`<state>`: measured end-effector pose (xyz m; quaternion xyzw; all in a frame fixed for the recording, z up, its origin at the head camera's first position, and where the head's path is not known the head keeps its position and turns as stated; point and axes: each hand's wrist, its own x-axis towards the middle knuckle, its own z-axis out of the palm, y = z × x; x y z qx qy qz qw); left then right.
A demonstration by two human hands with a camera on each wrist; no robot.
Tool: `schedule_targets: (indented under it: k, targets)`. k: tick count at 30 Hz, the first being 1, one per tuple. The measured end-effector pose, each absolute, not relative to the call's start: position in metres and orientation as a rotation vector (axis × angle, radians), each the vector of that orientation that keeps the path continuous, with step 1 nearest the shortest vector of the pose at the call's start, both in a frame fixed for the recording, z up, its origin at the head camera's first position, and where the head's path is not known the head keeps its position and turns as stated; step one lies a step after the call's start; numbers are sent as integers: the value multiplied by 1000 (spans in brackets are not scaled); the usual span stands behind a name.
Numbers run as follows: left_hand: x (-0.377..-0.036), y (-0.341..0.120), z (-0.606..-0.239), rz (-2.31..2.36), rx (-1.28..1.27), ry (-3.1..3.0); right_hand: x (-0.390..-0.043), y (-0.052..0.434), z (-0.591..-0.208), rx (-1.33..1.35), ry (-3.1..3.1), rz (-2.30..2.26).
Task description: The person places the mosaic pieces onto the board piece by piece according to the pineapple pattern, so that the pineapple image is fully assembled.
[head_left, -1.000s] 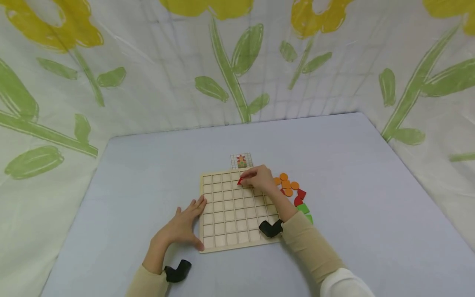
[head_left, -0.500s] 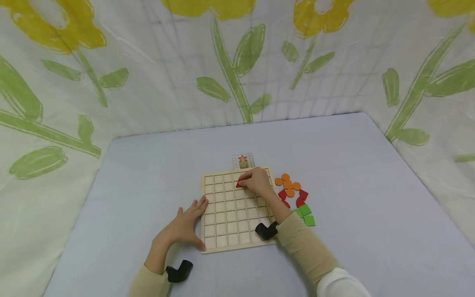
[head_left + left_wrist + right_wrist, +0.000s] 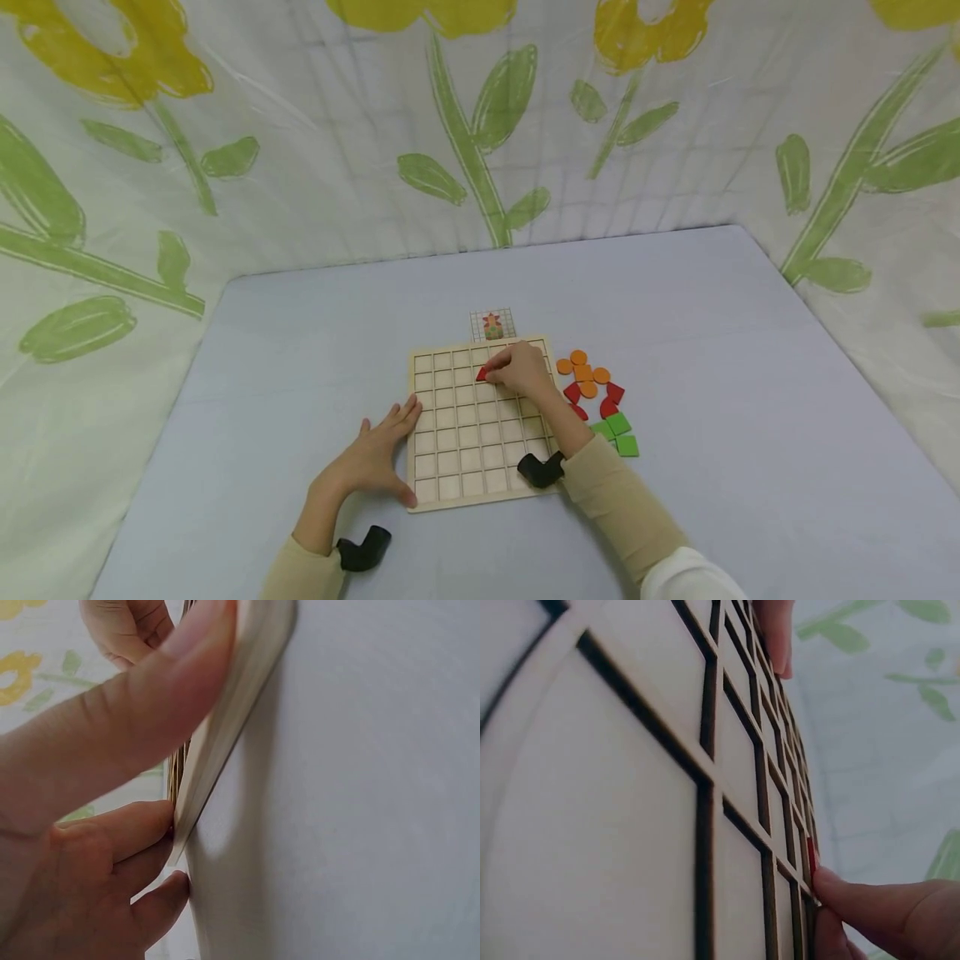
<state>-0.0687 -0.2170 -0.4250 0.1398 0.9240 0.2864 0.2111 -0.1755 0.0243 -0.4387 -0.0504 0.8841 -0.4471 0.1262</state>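
In the head view, my right grip (image 3: 517, 368) pinches a red piece (image 3: 482, 375) narrowly between thumb and fingers, at the far part of the gridded board (image 3: 468, 437). My left grip (image 3: 375, 457) is spread wide along the board's left edge, thumb at the near corner, probably to stop it sliding. A small pattern card (image 3: 492, 325) sits at the far edge, likely so I can glance at it; loose orange pieces (image 3: 583, 373), red pieces (image 3: 615, 392) and green pieces (image 3: 627, 446) lie to the right, seemingly for easy reach. The counter (image 3: 322, 350) is smooth and pale blue-grey, with a white flowered sheet (image 3: 315, 192) behind.

In the left wrist view, my thumb and fingers touch the board's edge, and a soft shadow falls on the counter.

In the right wrist view, the red piece is right at the grid; whether it is seated in a cell I cannot tell.
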Motion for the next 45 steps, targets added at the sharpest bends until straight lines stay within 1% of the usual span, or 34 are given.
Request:
schedule_targets:
  k: [11, 37, 41, 45]
  targets:
    - [-68, -217, -425, 794, 408, 2578, -174, 23, -441, -62, 2618, -1276]
    - [-69, -217, -425, 789, 416, 2590, -172, 28, -442, -146, 2615, -1327]
    - [-69, -217, -427, 789, 421, 2590, -171, 37, -435, -201, 2588, -1326]
    - [-70, -217, -428, 778, 429, 2595, -172, 59, -423, -238, 2558, -1326]
